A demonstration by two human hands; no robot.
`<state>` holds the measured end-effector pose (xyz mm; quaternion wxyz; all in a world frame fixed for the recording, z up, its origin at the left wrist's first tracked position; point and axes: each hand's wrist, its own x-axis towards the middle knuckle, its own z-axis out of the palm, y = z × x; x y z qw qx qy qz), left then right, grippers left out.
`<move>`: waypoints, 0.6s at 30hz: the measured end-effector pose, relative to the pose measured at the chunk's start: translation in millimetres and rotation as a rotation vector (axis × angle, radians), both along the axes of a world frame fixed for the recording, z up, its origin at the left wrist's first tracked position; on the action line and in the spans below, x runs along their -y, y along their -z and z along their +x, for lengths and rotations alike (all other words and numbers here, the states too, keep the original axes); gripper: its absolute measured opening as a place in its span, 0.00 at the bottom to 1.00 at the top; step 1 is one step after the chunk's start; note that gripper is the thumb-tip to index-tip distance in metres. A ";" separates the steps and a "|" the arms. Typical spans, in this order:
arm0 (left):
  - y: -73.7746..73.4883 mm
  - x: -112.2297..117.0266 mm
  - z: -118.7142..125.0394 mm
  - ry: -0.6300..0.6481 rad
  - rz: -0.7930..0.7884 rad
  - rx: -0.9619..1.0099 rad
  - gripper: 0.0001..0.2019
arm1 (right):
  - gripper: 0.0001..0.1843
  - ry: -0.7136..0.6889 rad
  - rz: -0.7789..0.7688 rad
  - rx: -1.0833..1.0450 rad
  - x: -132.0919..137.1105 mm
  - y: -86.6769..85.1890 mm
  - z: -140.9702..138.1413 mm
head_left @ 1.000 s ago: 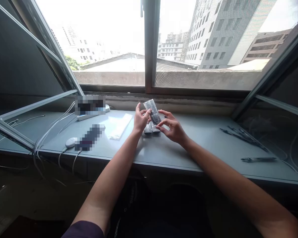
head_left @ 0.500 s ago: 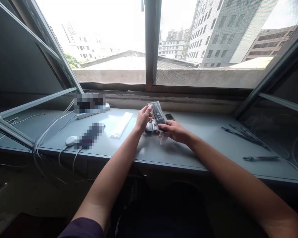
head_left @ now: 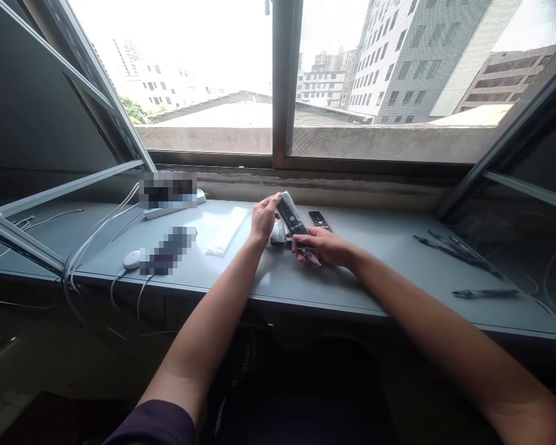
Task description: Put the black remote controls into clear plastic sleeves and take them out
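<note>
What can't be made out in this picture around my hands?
Head view only.
Button markings on the black remote control in clear plastic wrap, held by the left hand and the right hand: too small.
Small grey object on the grey desk: mostly hidden behind the left hand.
Whatever lies under the two pixelated patches: blurred out.

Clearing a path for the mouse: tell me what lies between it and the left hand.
In the head view, a flat white plastic sleeve and a dark blurred item lie between the mouse and the left hand.
</note>
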<state>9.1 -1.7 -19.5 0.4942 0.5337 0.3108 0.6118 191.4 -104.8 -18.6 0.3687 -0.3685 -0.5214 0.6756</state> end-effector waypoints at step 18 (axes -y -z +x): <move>-0.4 9.2 -3.3 -0.210 0.180 -0.335 0.26 | 0.23 -0.017 0.061 -0.072 2.0 3.9 -4.6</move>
